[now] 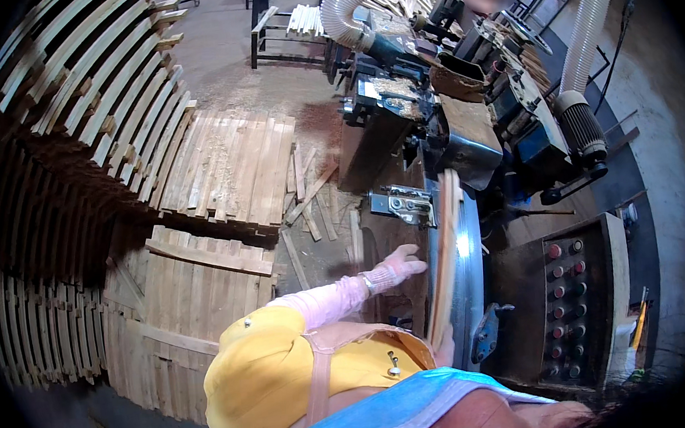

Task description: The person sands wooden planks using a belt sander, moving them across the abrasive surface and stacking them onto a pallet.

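A long wooden strip [445, 258] lies on the metal bed [468, 252] of a woodworking machine, its far end running up to the machine's hood [470, 143]. Clad in a pale glove, my left hand [400, 266] reaches out just left of the strip, fingers extended and holding nothing, with a small gap between them and the wood. My right hand [445, 346] is at the strip's near end. Most of it is hidden behind my apron and the strip, so its grip does not show.
Stacked wooden pieces [226, 163] fill the left side, with loose offcuts [310, 208] on the floor beside them. A metal guide bracket [406, 205] sits left of the strip. A button panel [567, 309] stands at right, below a motor [581, 127]. Ribbed hoses [342, 9] hang overhead.
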The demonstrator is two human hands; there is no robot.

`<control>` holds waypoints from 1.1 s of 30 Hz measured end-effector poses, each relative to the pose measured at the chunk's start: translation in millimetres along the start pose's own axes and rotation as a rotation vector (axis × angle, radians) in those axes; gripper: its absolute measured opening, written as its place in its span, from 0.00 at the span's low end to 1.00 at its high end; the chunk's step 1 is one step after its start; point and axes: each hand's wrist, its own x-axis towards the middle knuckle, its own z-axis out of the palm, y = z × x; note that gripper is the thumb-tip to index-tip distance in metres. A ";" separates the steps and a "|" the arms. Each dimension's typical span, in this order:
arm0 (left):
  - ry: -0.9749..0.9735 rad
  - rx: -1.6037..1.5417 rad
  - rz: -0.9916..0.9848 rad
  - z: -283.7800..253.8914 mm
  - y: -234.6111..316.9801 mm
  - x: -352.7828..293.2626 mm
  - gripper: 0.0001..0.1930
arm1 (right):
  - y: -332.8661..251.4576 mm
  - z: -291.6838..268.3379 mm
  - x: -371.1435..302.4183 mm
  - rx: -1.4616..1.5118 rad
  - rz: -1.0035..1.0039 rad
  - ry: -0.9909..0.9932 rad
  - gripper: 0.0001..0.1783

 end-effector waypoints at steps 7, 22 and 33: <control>0.582 0.489 -0.245 -107.8 -63.3 -43.7 0.40 | 48.2 -22.7 15.1 -0.271 0.156 0.135 0.41; 1.490 0.998 -0.788 -295.0 -23.9 -124.2 0.49 | -19.0 16.8 165.1 -0.136 -0.131 0.239 0.39; 1.742 0.212 -0.936 -353.3 -113.3 -132.5 0.46 | 95.0 -15.1 -51.1 -0.486 0.267 0.054 0.38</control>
